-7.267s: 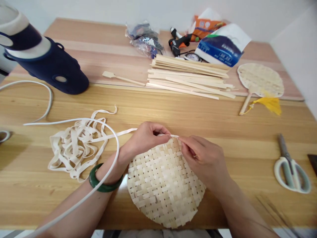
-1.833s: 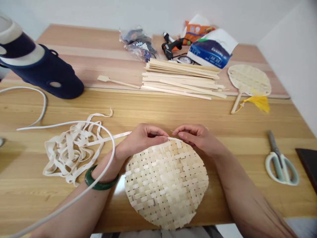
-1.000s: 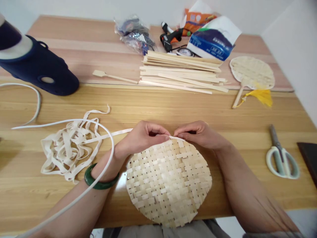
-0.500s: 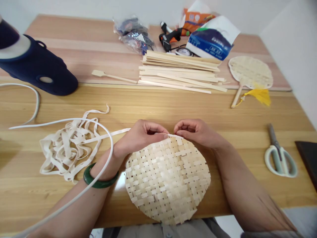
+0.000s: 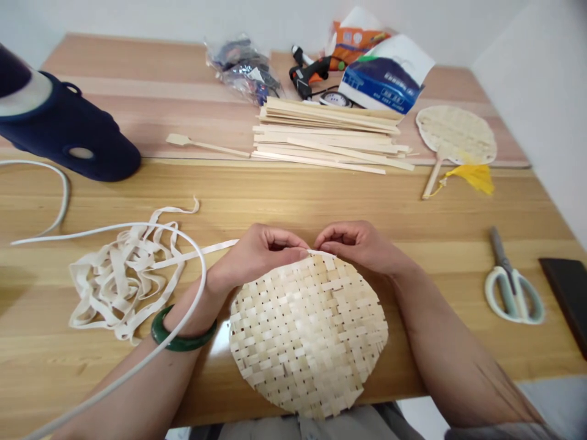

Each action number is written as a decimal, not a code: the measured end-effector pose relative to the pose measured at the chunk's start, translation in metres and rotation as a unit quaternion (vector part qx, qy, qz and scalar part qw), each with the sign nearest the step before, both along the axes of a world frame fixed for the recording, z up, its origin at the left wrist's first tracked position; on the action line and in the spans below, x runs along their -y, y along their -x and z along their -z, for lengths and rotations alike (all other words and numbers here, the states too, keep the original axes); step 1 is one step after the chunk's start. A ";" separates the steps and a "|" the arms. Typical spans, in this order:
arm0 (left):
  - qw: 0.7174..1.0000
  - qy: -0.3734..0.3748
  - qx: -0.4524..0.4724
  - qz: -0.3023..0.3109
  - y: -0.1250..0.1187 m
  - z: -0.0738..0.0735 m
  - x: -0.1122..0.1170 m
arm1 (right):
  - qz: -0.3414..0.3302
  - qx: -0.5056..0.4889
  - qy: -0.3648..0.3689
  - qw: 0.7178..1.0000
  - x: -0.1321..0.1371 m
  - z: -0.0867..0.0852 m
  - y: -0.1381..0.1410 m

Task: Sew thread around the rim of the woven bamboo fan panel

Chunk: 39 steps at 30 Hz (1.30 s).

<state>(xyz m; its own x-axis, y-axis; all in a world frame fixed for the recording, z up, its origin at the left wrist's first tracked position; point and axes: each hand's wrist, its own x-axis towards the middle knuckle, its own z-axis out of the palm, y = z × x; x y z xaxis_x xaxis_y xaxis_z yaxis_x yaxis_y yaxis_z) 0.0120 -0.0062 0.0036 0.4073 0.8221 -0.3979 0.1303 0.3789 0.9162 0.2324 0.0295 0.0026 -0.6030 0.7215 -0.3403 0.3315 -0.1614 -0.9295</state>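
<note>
L hand (image 5: 257,256) pinched on cream strip (image 5: 207,247) at top rim | R hand (image 5: 362,243) just beside, grip unclear | woven bamboo disc (image 5: 307,336) flat on wood table (image 5: 293,201) | risk: slack pinch → strip slips off rim, weave ends lift

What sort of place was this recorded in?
Likely a handicraft workspace, perhaps at home or in a small studio: a wooden table holds a woven bamboo round, a stack of bamboo strips, a woven hand fan and a hot glue gun.

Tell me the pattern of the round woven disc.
Pale over-under checker weave on the woven bamboo disc, clearest in the head view.
</note>
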 end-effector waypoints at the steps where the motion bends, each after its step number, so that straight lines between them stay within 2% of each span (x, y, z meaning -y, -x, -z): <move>1: 1.000 0.000 0.003 0.000 0.000 0.000 0.000 | -0.003 0.008 -0.004 1.000 0.000 0.000 -0.001; 8: 1.000 0.000 0.007 -0.002 0.001 0.000 0.000 | -0.055 0.023 -0.053 0.997 0.000 -0.002 0.002; 14: 1.000 0.017 0.009 -0.010 0.000 0.001 0.001 | -0.035 -0.026 -0.008 0.999 0.004 -0.001 0.008; 16: 1.000 0.020 0.005 -0.018 0.000 0.001 0.001 | -0.003 -0.032 -0.039 0.999 0.004 -0.002 0.007; 18: 1.000 0.018 0.002 -0.024 0.000 0.002 0.001 | 0.039 -0.031 -0.138 0.989 0.005 -0.005 0.006; 20: 1.000 0.015 0.001 -0.022 0.001 0.002 0.001 | 0.058 -0.009 -0.291 0.955 0.006 -0.010 0.007; 23: 1.000 -0.003 0.011 -0.013 0.001 0.004 0.000 | 0.014 0.042 -0.495 0.868 0.012 -0.016 0.012; 26: 0.999 -0.018 0.024 -0.015 0.000 0.005 -0.001 | -0.027 0.081 -0.589 0.804 0.018 -0.019 0.021; 28: 0.999 -0.012 0.030 -0.017 0.000 0.005 -0.002 | -0.034 0.096 -0.608 0.787 0.022 -0.019 0.025; 30: 0.999 -0.006 0.036 -0.021 0.000 0.004 -0.002 | -0.027 0.073 -0.604 0.793 0.024 -0.019 0.026; 32: 0.999 -0.014 0.028 -0.023 0.000 0.002 -0.001 | 0.013 0.005 -0.567 0.823 0.027 -0.023 0.025; 35: 0.998 -0.037 -0.029 -0.031 0.001 0.000 -0.001 | 0.099 -0.110 -0.453 0.879 0.033 -0.032 0.020; 39: 0.997 -0.039 -0.057 -0.042 0.003 0.001 -0.002 | 0.157 -0.211 -0.308 0.914 0.038 -0.050 0.009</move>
